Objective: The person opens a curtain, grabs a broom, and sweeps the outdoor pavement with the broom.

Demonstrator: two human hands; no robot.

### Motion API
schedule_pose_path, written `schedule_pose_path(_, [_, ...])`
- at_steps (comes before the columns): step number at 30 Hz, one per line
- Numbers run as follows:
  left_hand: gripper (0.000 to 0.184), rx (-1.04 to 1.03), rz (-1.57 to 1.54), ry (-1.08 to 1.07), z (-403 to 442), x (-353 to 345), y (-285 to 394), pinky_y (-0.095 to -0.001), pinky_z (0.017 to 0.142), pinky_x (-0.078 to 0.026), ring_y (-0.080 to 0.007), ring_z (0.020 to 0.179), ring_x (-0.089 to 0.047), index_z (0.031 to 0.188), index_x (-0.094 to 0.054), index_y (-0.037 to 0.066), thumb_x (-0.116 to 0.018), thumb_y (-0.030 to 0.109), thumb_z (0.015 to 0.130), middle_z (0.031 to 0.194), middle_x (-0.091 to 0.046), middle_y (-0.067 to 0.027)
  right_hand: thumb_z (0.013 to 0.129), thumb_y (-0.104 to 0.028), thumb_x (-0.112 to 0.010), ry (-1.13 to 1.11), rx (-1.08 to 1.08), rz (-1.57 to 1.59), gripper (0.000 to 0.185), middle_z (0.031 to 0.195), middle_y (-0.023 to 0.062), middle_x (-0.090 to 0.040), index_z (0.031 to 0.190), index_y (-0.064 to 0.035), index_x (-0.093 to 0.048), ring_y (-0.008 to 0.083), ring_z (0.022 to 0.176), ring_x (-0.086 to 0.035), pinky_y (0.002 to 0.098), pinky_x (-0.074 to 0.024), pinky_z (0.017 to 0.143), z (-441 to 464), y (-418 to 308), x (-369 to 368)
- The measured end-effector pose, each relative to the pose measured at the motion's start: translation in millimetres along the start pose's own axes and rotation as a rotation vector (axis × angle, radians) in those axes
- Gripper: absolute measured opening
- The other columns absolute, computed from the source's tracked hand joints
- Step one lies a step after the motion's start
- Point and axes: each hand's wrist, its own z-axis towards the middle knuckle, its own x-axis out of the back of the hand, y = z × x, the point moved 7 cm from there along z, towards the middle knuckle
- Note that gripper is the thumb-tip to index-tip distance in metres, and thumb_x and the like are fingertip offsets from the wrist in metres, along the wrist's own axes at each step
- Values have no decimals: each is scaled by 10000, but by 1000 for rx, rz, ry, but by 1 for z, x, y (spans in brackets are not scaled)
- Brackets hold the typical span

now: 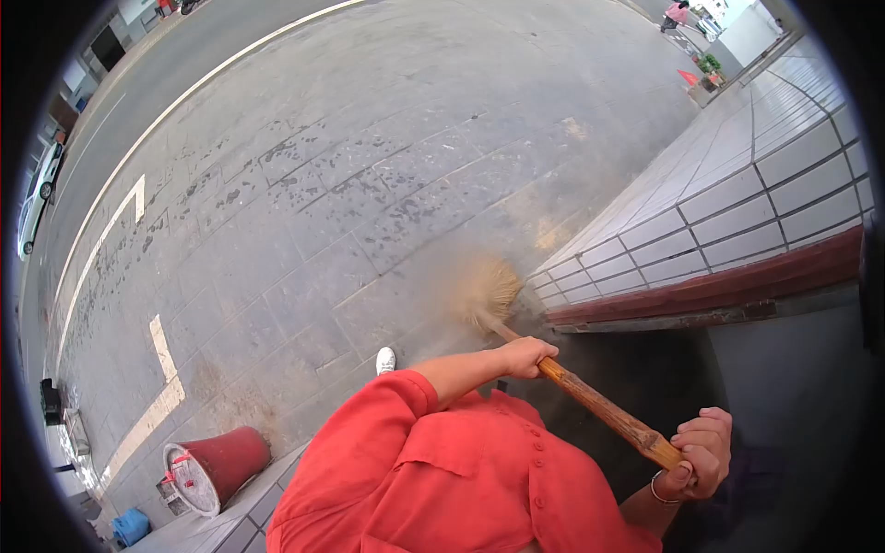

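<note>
A broom (pixel 599 401) with a wooden handle runs diagonally in front of my red shirt. Its straw head (pixel 498 288) is down at the grey pavement, beside the corner of the tiled wall, and its left side is smeared by motion or a smudge. My left hand (pixel 527 358) is closed around the lower part of the handle. Higher up, my right hand (pixel 702 452), with a bracelet at the wrist, is wrapped around the handle's top end. A white shoe (pixel 386 360) shows on the pavement left of the broom head.
A white-tiled wall (pixel 737 212) with a dark red base borders the right side. At lower left a red bucket (pixel 230 470) lies tipped, near a blue bag-like item (pixel 130 526). Grey paving (pixel 304 230) stretches toward a road with a parked car (pixel 39 198).
</note>
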Motion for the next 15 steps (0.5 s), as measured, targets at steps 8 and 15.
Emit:
schedule_pose_path(8, [260, 320, 84, 174, -182, 116, -66, -451, 623, -453, -380, 745, -603, 801, -530, 64, -729, 223, 753, 730, -606, -157, 897, -295, -552, 99, -126, 418, 270, 578, 40, -534, 760, -70, -493, 194, 526, -547, 388, -469, 598, 29, 4, -129])
schedule_pose_path(15, [225, 887, 426, 79, -375, 200, -166, -473, 702, -508, -368, 807, -647, 851, -643, 116, -698, 314, 760, 807, -675, -152, 832, -92, -641, -401, -694, 590, 92, 725, 100, -661, 869, -9, -658, 200, 659, -630, 307, -478, 631, -39, -16, -303])
